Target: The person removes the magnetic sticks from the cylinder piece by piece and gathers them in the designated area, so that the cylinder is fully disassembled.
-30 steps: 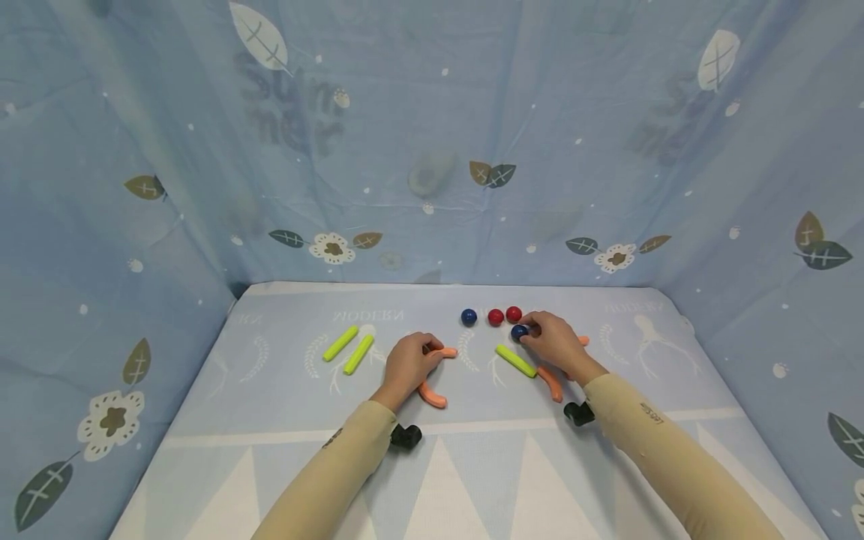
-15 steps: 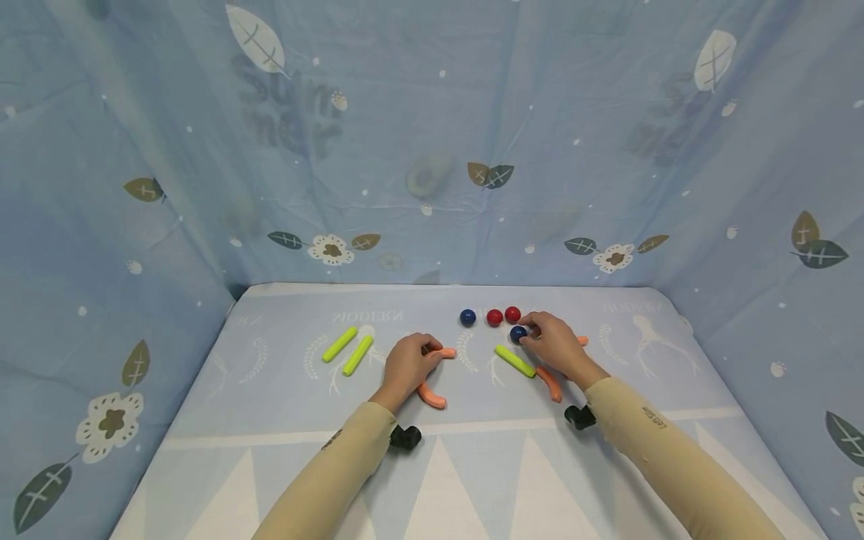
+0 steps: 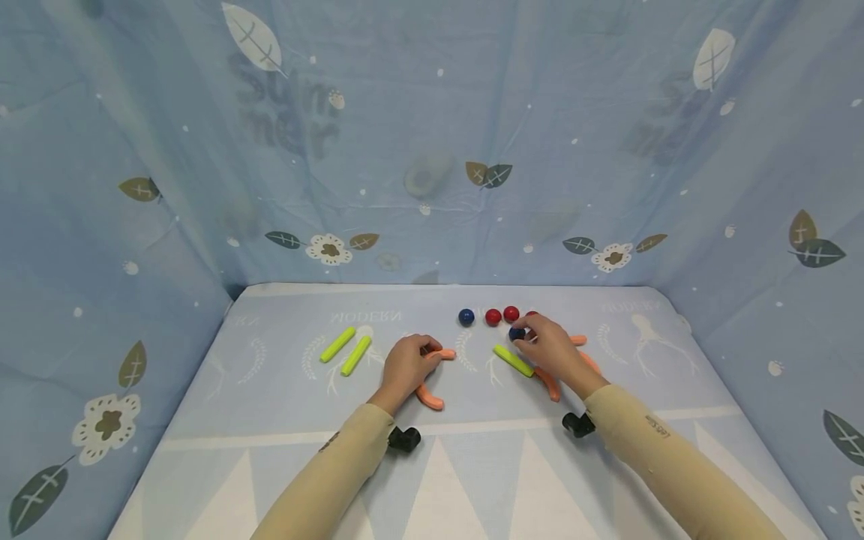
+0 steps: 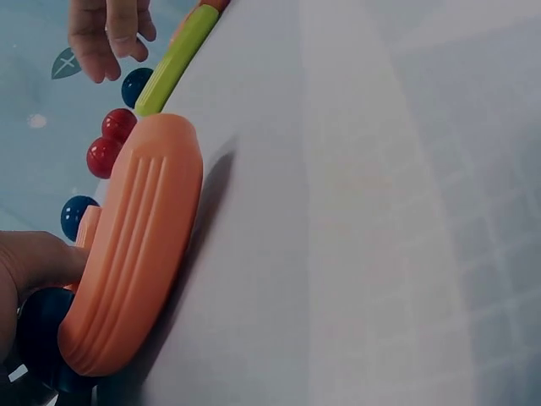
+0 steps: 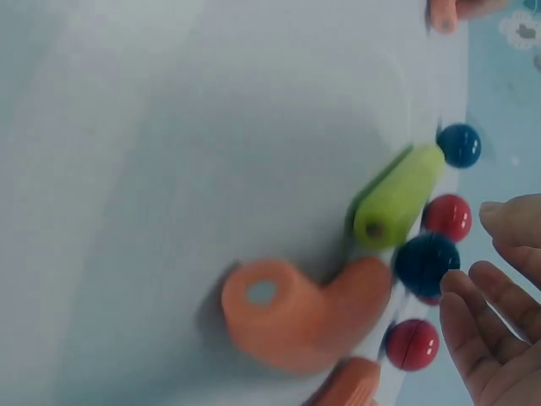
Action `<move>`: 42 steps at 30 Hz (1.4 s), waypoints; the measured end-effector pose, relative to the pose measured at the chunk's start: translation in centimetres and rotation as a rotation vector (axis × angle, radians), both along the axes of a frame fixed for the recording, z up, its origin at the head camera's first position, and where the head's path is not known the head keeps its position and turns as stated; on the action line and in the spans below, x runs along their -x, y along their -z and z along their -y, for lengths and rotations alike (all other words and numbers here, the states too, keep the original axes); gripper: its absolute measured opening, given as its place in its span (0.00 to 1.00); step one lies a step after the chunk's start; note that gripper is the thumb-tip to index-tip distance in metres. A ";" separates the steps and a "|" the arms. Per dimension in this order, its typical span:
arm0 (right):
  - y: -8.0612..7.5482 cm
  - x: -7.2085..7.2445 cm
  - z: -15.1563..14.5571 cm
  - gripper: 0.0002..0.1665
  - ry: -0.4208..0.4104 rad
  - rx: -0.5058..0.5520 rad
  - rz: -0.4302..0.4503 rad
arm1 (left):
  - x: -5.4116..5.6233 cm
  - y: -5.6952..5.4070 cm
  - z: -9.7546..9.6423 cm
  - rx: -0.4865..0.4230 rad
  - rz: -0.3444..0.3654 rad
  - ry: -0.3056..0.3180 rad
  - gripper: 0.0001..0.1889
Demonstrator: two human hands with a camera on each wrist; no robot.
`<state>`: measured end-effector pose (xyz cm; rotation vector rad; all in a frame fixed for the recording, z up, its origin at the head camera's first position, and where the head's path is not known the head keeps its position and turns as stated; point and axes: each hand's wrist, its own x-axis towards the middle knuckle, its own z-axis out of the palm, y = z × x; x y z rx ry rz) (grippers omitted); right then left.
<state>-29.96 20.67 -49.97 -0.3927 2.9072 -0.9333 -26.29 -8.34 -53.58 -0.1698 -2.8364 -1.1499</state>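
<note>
My left hand (image 3: 408, 365) curls over a dark blue ball (image 4: 44, 334), its thumb against the ball and the orange sticks beside it. One curved, ridged orange stick (image 4: 139, 254) meets that ball; another orange stick (image 3: 442, 354) pokes out past the fingertips. On the other side my right hand (image 3: 553, 349) hovers around a second blue ball (image 5: 427, 264), thumb and fingers spread apart with the fingertips right at it. A lime-green stick (image 3: 513, 361) ends beside this ball, and a bent orange stick (image 3: 548, 384) lies below the right hand.
Two lime-green sticks (image 3: 347, 355) lie left of the left hand. Behind the hands sit a blue ball (image 3: 466, 317) and several red balls (image 3: 493, 317). More orange sticks (image 3: 590, 363) lie right of the right hand. Patterned cloth (image 3: 432, 135) walls the table's back and sides.
My right hand has shifted slightly left and its fingers have loosened around the blue ball, uncovering a red ball and orange sticks behind it. The left hand stays in place.
</note>
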 end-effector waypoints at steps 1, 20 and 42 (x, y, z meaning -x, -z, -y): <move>0.0 -0.2 0.2 0.21 -0.005 -0.001 -0.002 | 0.0 0.0 0.0 -0.003 0.000 0.001 0.07; 1.1 -2.2 3.3 0.17 -0.111 0.051 -0.065 | -1.6 0.2 2.2 -0.117 0.034 -0.034 0.16; 3.8 -1.0 9.7 0.20 -0.223 0.056 -0.088 | -3.5 0.6 2.9 -0.118 0.013 -0.068 0.21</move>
